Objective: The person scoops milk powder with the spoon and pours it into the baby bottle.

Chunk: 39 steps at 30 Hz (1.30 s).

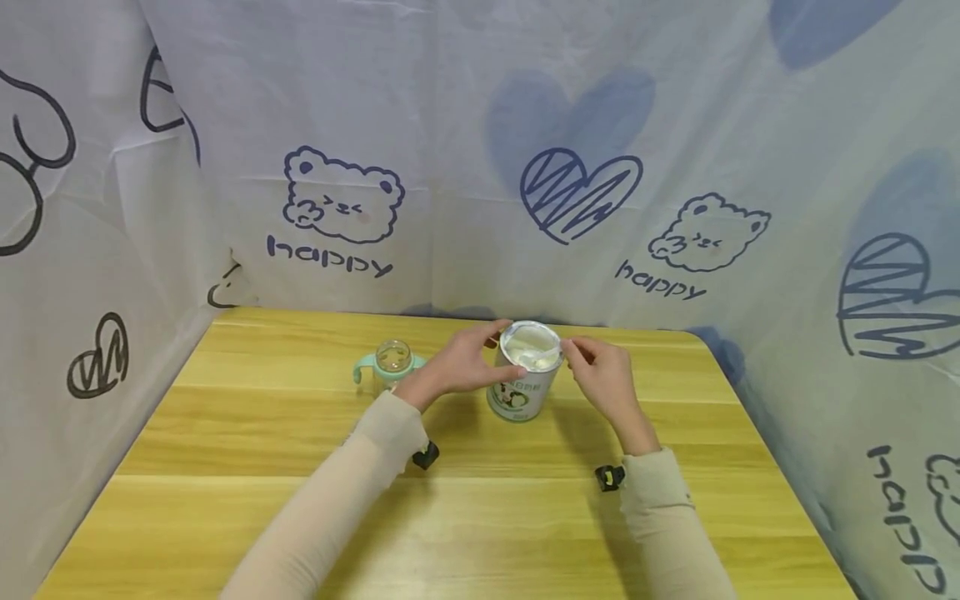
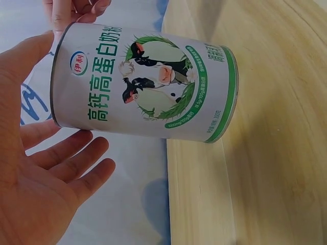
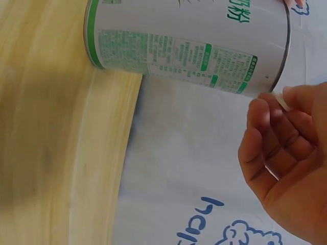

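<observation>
A white and green milk powder can (image 1: 525,385) stands uncovered on the table, pale powder showing inside. My left hand (image 1: 463,362) holds it round the upper rim, thumb on the near side. In the left wrist view a cow picture faces out on the can (image 2: 153,84). At the rim's right side, my right hand (image 1: 604,377) pinches the end of a thin white piece, which looks like a scoop handle (image 3: 281,101). The part inside the can is hard to make out. Left of the can, partly behind my left wrist, is a clear baby bottle (image 1: 393,357) with mint-green handles, its top uncovered.
The wooden table (image 1: 510,533) ends just behind the can and bottle. A white cloth (image 1: 450,167) with blue hearts and bears hangs along the back and sides. A small black wrist device (image 1: 610,477) sits at each cuff.
</observation>
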Motion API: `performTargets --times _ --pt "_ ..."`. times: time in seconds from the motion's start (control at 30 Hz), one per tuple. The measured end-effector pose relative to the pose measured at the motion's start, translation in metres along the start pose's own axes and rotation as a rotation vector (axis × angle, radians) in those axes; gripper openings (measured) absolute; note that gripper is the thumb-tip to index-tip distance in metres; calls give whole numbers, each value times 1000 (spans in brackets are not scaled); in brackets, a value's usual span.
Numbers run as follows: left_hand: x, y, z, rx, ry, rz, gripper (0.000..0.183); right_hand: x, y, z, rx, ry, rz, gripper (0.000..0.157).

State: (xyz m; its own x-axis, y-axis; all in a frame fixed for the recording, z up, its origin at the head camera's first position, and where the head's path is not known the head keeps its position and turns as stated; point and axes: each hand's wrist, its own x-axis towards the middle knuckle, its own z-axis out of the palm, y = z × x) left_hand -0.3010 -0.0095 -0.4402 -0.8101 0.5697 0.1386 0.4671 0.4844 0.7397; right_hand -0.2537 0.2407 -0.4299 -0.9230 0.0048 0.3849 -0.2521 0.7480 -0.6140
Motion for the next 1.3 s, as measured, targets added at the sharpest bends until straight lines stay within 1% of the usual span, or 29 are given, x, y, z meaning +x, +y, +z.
performTargets --times 0.1,0.2,0.33,0.53,0.63,0.77,0.87,0.93,1.07,1.17,1.23,1.3 --pt "0 0 0 6 1 3 92 1 -1 0 -52 -1 -52 25" --pt "1 0 0 8 0 9 92 1 -1 0 -106 18 -107 23" --pt "1 -1 1 13 -2 12 92 1 -3 -1 -150 54 -145 20" --pt "1 0 -1 15 -5 -20 94 3 -7 -2 -152 92 -180 17" --pt "1 1 -2 17 -2 -19 94 4 -9 -1 -144 100 -188 18" --pt "2 2 -2 15 -2 0 93 5 -10 -1 -143 101 -172 16" --pt "2 2 -2 11 -7 4 92 5 -9 0 -159 101 -185 15" --pt "3 2 -1 11 -10 5 92 6 -9 1 -183 99 -217 15" --pt "4 1 -1 13 -13 4 92 7 -10 3 -238 85 -307 15" --pt "3 1 -1 10 -16 1 93 8 -12 4 -257 69 -349 16" --pt "3 1 -1 9 -19 -3 93 8 -14 4 -250 66 -348 20" --pt "3 1 -2 7 -22 -8 93 10 -14 5 -219 61 -322 22"
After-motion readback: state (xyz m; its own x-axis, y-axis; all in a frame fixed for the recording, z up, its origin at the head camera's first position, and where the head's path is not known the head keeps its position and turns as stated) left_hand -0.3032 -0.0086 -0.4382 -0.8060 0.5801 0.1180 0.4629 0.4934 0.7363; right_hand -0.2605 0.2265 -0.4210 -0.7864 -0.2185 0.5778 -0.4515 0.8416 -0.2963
